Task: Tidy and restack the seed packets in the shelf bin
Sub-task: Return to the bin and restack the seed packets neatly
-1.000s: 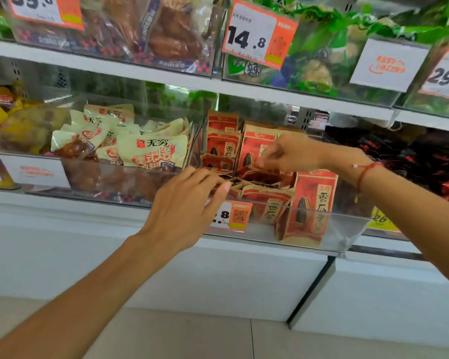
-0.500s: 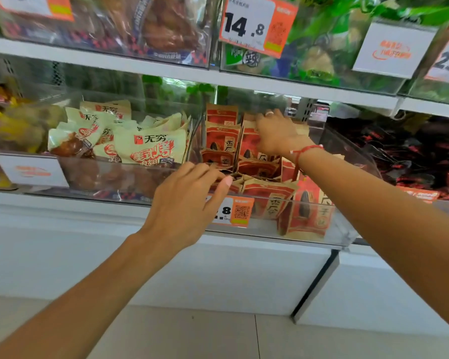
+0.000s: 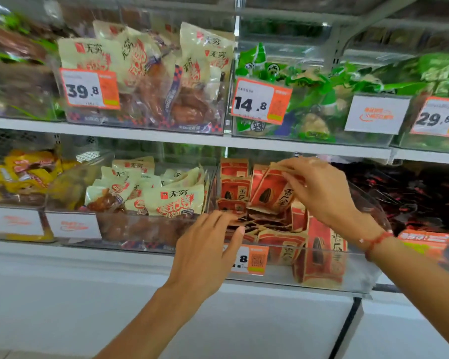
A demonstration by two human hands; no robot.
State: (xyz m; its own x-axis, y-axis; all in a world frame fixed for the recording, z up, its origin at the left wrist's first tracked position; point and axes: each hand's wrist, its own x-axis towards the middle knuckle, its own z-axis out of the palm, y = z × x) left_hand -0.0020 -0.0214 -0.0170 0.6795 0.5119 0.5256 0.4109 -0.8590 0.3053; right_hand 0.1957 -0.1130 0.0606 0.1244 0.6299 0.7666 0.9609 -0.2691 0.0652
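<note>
Retail shop interior: white shelf [image 3: 166, 137] carrying clear bins of packaged snacks; orange price tags (39.8 [image 3: 90, 88], 14.8 [image 3: 261, 101]) clipped above the shelf, further bagged goods [image 3: 171, 200] in bins below it.

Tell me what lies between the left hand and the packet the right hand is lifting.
In the head view, loose seed packets lie flat in the bin between the left hand and the lifted packet, pinched by the right hand.

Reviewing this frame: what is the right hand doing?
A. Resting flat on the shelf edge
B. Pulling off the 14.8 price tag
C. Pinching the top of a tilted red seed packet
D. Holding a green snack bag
C: the right hand pinches the top edge of a tilted red seed packet above the clear bin.
</note>
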